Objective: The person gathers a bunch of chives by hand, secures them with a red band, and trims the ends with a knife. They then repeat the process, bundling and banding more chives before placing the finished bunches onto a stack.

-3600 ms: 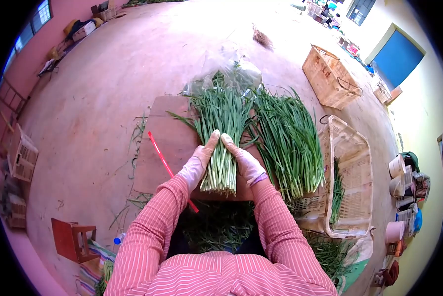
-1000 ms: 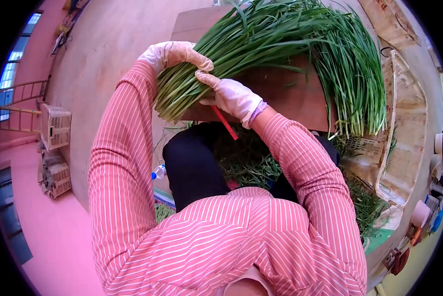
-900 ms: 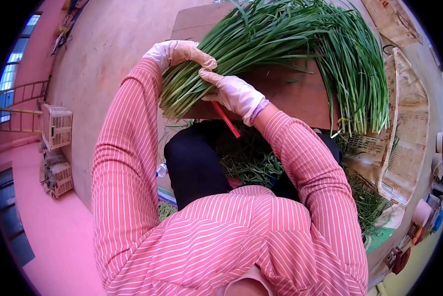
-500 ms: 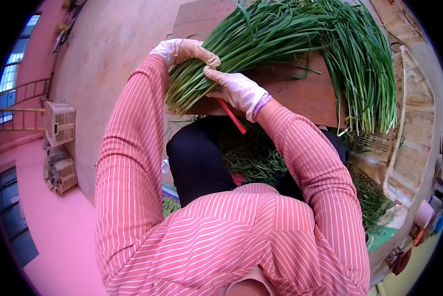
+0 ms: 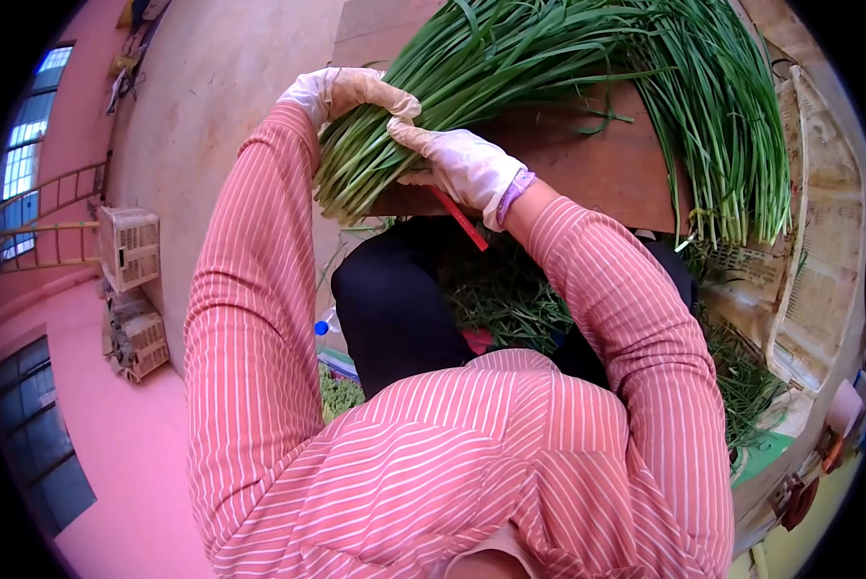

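A thick bundle of green chives (image 5: 423, 106) lies slanted across a brown board (image 5: 587, 164), cut ends toward the lower left. My left hand (image 5: 346, 89), in a pale glove, wraps over the bundle from the left. My right hand (image 5: 457, 164), also gloved, presses on the stems from the right and pinches a red strip (image 5: 460, 220) that runs down below it. A second, looser pile of chives (image 5: 732, 125) lies on the board's right side.
A woven basket (image 5: 819, 251) stands at the right. Loose green trimmings (image 5: 510, 299) lie on the floor between my knees. White crates (image 5: 132, 289) stand by the pink wall at left. A small bottle with a blue cap (image 5: 323, 328) lies near my left knee.
Since 3.6 s ago the view has tilted steeply down and the bundle has turned to slant left. My right hand has taken the red strip. In the last second the hands have barely shifted.
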The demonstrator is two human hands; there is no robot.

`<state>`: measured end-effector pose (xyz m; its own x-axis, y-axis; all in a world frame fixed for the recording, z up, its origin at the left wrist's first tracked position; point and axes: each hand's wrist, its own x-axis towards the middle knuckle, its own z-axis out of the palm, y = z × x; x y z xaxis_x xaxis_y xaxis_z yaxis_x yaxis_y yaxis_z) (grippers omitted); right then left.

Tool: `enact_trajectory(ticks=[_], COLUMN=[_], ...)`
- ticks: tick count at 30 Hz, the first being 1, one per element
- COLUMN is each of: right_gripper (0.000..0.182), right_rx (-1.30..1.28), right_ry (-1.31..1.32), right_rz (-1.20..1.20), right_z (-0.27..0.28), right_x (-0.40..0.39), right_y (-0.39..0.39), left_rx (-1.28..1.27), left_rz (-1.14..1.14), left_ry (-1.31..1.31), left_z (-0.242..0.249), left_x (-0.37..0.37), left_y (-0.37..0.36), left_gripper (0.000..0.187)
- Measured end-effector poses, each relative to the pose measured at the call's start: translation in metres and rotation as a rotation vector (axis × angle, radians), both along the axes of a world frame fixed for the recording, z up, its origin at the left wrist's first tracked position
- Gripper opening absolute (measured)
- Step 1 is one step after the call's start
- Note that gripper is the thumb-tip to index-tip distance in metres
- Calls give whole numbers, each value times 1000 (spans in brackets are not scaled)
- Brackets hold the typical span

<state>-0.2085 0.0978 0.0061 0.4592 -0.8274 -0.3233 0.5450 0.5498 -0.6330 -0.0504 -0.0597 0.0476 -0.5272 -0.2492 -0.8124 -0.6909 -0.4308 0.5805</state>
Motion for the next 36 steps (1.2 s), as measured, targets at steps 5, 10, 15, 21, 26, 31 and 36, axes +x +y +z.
enact_trajectory(ticks=[5,10,15,21,26,31,36], right_gripper=[41,61,68,61,58,66,57], right_rx=[13,69,55,104,86,64,-174], right_ry=[12,416,607,548,494,539,940], right_rz=[38,249,363,320,329,429,720], right_z=[-2,18,15,12,7,9,21], right_x=[0,-13,-19,-23,-24,-25,-47], right_y=[-2,-6,-12,-13,-18,-20,-17], left_rx=[3,-26,-50,-303,-538,-912,-890], left_rz=[-10,21,0,-166,-72,-152,-126], left_ry=[17,-23,-13,139,78,-256,-276], left_z=[5,4,1,11,11,-14,-27], left_x=[0,3,1,11,17,1,5], left_y=[5,6,9,18,53,78,69], left_gripper=[48,44,39,76,132,133,130])
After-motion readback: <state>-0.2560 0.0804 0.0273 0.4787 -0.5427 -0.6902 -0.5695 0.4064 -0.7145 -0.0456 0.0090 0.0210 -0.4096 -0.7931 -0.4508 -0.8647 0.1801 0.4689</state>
